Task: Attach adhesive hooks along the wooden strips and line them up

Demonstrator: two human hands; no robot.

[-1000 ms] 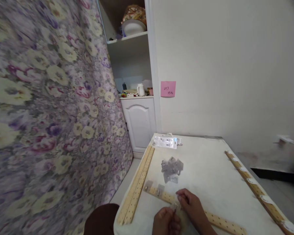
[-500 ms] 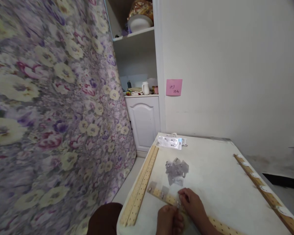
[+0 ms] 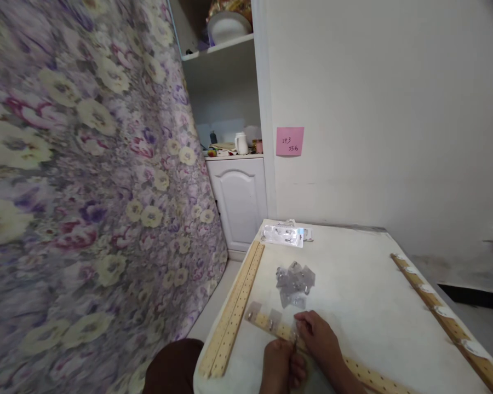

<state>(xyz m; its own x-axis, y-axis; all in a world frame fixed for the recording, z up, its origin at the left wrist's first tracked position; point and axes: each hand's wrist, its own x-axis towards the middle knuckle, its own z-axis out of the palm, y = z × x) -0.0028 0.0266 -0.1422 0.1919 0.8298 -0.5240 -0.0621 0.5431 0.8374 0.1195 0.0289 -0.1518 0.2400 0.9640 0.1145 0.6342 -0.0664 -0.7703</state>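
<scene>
Under both hands, at the table's near side, lies a pale wooden strip (image 3: 285, 330) with rows of small holes. Two clear square plates with metal hooks (image 3: 273, 320) sit along its left part. My right hand (image 3: 318, 334) is closed, thumb and fingertips pinched at the edge of another clear hook plate (image 3: 294, 335) on the strip. Close beside it, my left hand (image 3: 280, 365) is curled shut at that plate's lower edge; what its fingers grip is hidden. Beyond the hands, several more clear hook plates (image 3: 294, 282) lie in a loose pile.
Two wooden strips with holes (image 3: 235, 312) lie along the table's left edge. Another strip (image 3: 435, 312), bearing several white round pieces, runs down the right edge. Clear packaging (image 3: 282, 235) rests at the far left corner. A floral curtain (image 3: 107, 219) hangs at left.
The view has shifted slightly. Both hands stay at the same hook plate on the strip, with only a slight shift of the fingers.
</scene>
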